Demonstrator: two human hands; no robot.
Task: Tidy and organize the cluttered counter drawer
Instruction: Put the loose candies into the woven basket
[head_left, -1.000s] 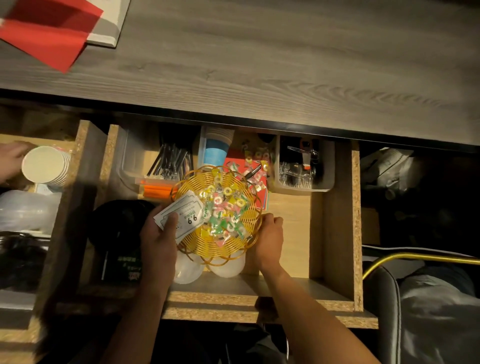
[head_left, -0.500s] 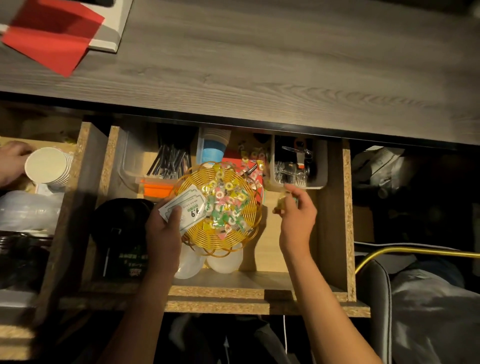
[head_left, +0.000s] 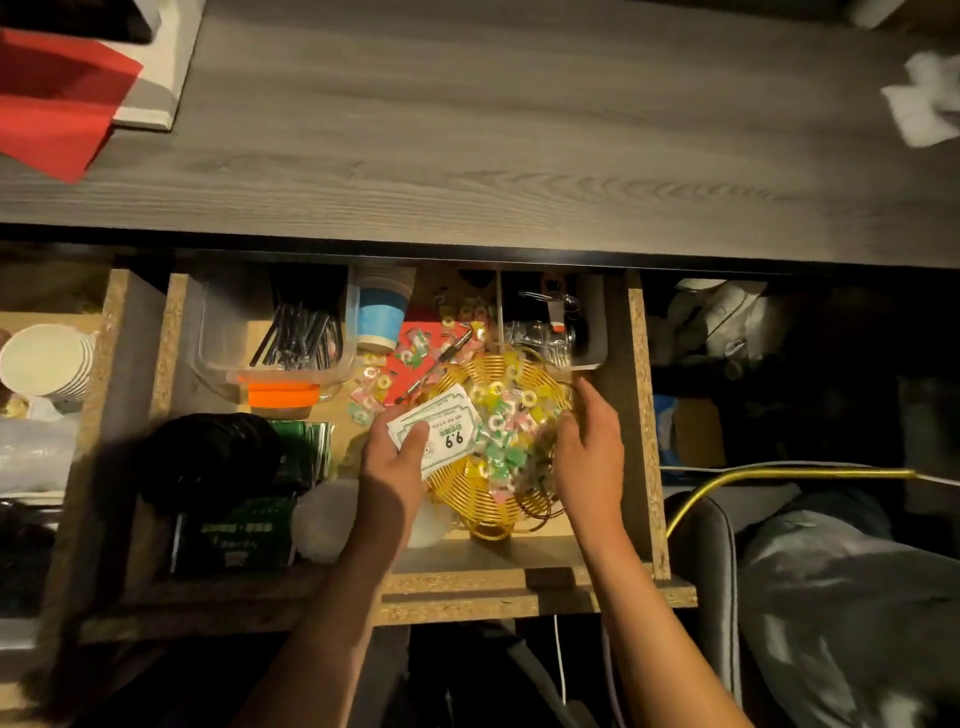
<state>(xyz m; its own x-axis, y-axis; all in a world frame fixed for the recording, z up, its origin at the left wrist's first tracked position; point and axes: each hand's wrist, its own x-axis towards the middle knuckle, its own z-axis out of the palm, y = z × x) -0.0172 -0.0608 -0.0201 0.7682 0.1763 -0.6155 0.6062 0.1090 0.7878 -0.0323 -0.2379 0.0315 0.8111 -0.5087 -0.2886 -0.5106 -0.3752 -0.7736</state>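
In the open chipboard drawer (head_left: 639, 415) under the grey wood-grain desk (head_left: 519, 130), the left hand (head_left: 395, 467) pinches white paper coupons (head_left: 441, 431) against the yellow wire basket (head_left: 483, 488) of wrapped candies (head_left: 504, 431), likely steadying it, while the right hand (head_left: 587, 447), fingers loosely curled, hovers at its rim, probably adding sweets.

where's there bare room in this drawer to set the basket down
Little bare floor shows. One strip lies along the front edge, below the basket, between the left hand and right hand. The back is crowded: cutlery tub, blue cup, loose candies, clear bin. Dark packets fill the left.
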